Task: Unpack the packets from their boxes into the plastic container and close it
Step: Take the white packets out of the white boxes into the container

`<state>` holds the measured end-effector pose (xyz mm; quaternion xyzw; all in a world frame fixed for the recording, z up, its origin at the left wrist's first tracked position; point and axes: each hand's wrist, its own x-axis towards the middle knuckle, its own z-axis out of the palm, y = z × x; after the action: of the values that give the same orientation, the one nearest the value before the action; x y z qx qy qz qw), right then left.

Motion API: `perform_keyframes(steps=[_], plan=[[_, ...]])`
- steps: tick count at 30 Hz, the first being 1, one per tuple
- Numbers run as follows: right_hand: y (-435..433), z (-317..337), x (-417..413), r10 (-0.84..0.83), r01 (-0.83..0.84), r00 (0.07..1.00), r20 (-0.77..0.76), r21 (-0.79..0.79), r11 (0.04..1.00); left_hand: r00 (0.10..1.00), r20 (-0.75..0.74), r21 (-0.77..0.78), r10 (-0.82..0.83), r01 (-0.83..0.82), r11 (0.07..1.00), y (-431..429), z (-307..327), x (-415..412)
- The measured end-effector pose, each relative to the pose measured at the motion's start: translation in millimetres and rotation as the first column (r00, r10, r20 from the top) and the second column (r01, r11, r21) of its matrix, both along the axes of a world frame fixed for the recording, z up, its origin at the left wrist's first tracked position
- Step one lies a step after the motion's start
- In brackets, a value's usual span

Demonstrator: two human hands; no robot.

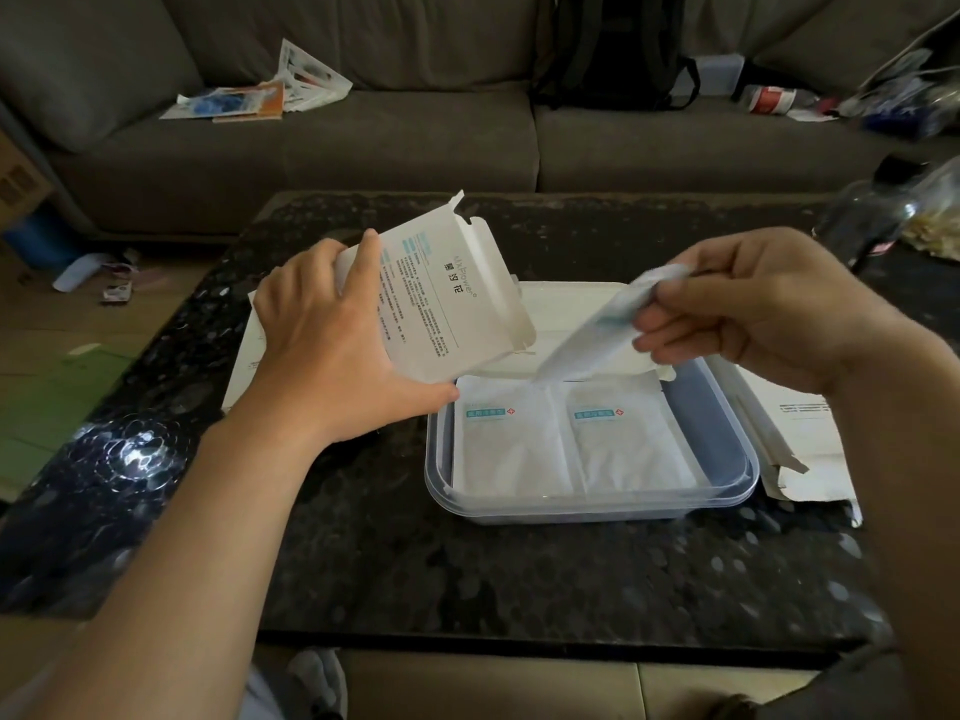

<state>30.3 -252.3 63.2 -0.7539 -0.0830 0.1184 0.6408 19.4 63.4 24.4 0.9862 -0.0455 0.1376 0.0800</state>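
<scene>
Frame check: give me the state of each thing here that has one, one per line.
Box: flaps open, tilted, held in left hand.
Packet: out of the box, pinched by right hand above the container.
Plastic container: open, two packets lying flat inside.
Lid: off, behind the container.
Second box: open, lying on table.

Bare forearms, no sleeves, left grip (pixel 332 345), right grip (pixel 753 309)

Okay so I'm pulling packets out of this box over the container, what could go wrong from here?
1. The packets in your right hand hang tilted over the plastic container's far edge; released there, they might land half outside.
2. The open box in your left hand is tipped; anything left inside could slide out.
3. Packets stacked unevenly on the two already inside might keep the lid from closing.
</scene>
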Motion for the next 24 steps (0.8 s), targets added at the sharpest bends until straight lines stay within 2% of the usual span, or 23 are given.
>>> perform_keyframes(steps=[4, 9, 13, 19, 24], plan=[[11, -2, -4, -0.016, 0.021, 1.0, 0.017, -0.321, 0.947, 1.0, -0.001, 0.009, -0.015, 0.015, 1.0, -1, -1, -1], [14, 0, -2, -0.107, 0.101, 0.994, 0.014, -0.452, 0.886, 1.0, -0.003, 0.004, -0.029, 0.029, 1.0, -1, -1, 0], [23, -15, 8, -0.13, 0.109, 0.991, 0.015, -0.648, 0.754, 0.999, -0.006, 0.001, -0.037, 0.038, 0.999, -3, -2, 0], [37, -38, 20, -0.149, 0.107, 0.989, 0.018, -0.786, 0.609, 0.999, -0.012, -0.004, -0.042, 0.042, 0.999, -4, -5, -1], [41, -52, 14, -0.128, 0.062, 0.992, 0.017, -0.934, 0.351, 0.999, -0.003, 0.001, -0.048, 0.048, 0.999, -8, -6, -2]])
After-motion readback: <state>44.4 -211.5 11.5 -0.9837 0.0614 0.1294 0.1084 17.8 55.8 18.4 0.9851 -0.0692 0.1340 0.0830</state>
